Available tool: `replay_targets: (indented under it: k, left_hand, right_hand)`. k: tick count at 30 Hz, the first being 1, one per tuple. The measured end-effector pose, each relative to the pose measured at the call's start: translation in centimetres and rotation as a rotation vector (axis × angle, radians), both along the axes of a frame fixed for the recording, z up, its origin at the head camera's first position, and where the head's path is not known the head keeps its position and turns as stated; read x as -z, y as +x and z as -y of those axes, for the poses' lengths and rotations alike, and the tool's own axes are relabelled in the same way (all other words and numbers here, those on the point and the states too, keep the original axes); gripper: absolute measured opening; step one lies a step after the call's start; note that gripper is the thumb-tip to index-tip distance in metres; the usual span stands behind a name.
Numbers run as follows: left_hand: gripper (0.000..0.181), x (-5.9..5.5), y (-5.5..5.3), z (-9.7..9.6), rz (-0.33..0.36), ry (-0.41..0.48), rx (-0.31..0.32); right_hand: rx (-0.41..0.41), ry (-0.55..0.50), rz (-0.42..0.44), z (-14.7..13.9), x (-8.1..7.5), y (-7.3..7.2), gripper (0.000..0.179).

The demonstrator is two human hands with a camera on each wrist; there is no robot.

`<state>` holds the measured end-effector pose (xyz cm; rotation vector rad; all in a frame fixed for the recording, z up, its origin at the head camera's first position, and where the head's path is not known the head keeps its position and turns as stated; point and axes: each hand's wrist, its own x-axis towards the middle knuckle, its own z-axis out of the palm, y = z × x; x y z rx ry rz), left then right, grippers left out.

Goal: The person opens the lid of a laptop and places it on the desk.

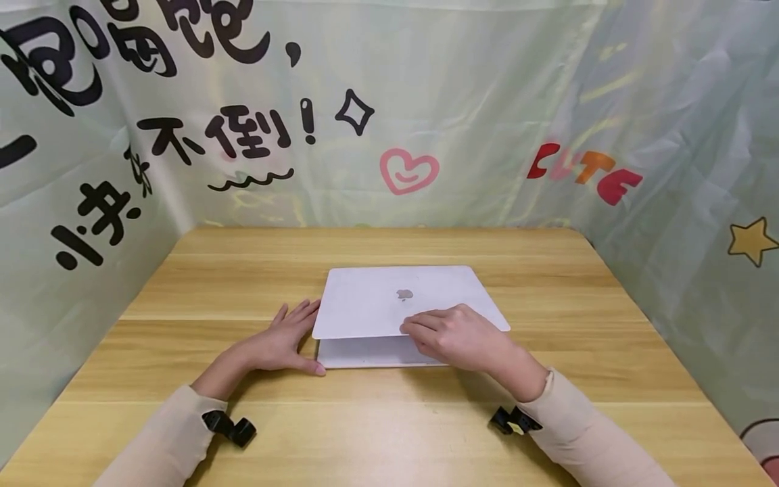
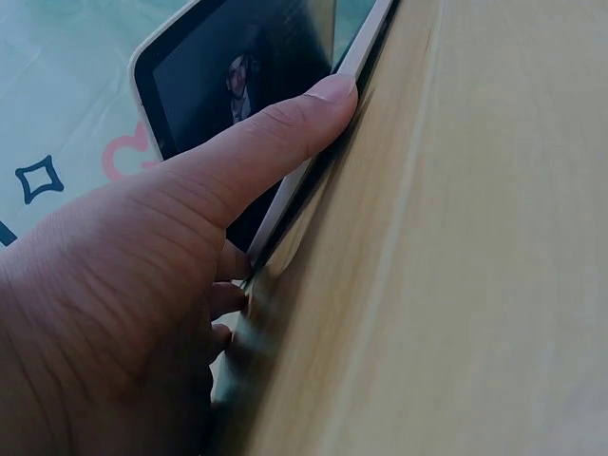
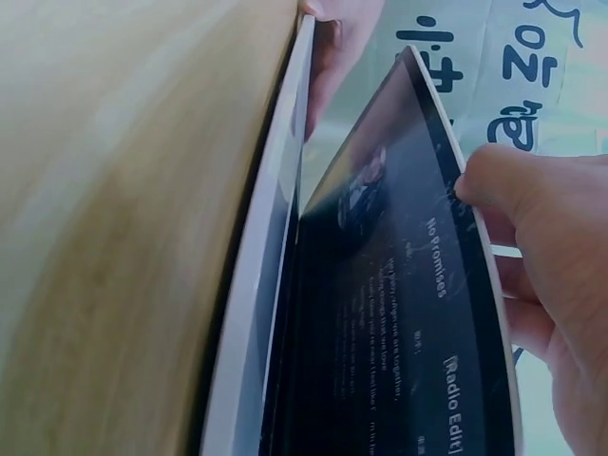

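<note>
A silver laptop [image 1: 371, 297] with an apple logo lies on the table, its lid partly raised above the base [image 1: 365, 354]. My right hand [image 1: 459, 339] pinches the lid's front edge, the thumb on the screen side and fingers on the outer side. Against the left side of the base rests my left hand [image 1: 281, 345], fingers fairly straight and the thumb at the front corner. In the right wrist view the lit screen [image 3: 380, 275] shows white lines of text on a dark background. The keyboard is hidden under the lid.
The wooden table [image 1: 389, 433] carries the laptop near its middle. Pale cloth walls [image 1: 487, 88] with printed lettering and drawings stand behind and on both sides. A small black device [image 1: 230, 427] is on the left wrist, another [image 1: 514, 421] on the right.
</note>
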<state>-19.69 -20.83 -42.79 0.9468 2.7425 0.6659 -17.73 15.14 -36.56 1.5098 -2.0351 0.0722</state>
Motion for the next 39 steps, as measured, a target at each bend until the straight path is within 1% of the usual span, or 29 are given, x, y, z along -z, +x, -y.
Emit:
replay_targets:
  k: [4, 8, 10, 14, 20, 26, 29, 34, 39]
  left_hand:
    - [0.118, 0.0, 0.0, 0.0, -0.001, 0.006, 0.001]
    - [0.118, -0.1, 0.0, 0.0, -0.002, 0.011, 0.001]
    - [0.118, 0.0, 0.0, 0.0, 0.001, 0.011, -0.001]
    - [0.118, -0.1, 0.1, 0.0, 0.012, 0.017, -0.001]
    - [0.116, 0.0, 0.0, 0.0, -0.003, -0.006, 0.002]
    - [0.122, -0.2, 0.1, -0.1, 0.020, -0.042, -0.004]
    - [0.123, -0.1, 0.0, -0.1, 0.014, -0.060, -0.006]
    - [0.124, 0.0, 0.0, 0.0, 0.001, -0.065, -0.003]
    - [0.123, 0.1, 0.1, 0.0, 0.003, -0.058, -0.003]
  right_hand:
    - [0.006, -0.018, -0.033, 0.0, 0.0, 0.0, 0.021]
    - [0.014, -0.061, -0.071, 0.1, 0.0, -0.2, 0.027]
    - [0.017, -0.083, -0.085, 0.2, 0.1, -0.3, 0.028]
    - [0.028, -0.121, -0.108, 0.4, 0.2, -0.5, 0.022]
    - [0.077, -0.186, -0.139, 0.7, 0.0, -0.8, 0.015]
    - [0.126, -0.321, -0.204, 0.9, -0.1, -1.0, 0.018]
    - [0.157, -0.369, -0.234, 1.1, -0.2, -1.1, 0.019]
    - [0.188, -0.417, -0.243, 1.4, -0.4, -1.1, 0.020]
    - [0.215, -0.456, -0.249, 1.5, -0.6, -1.4, 0.023]
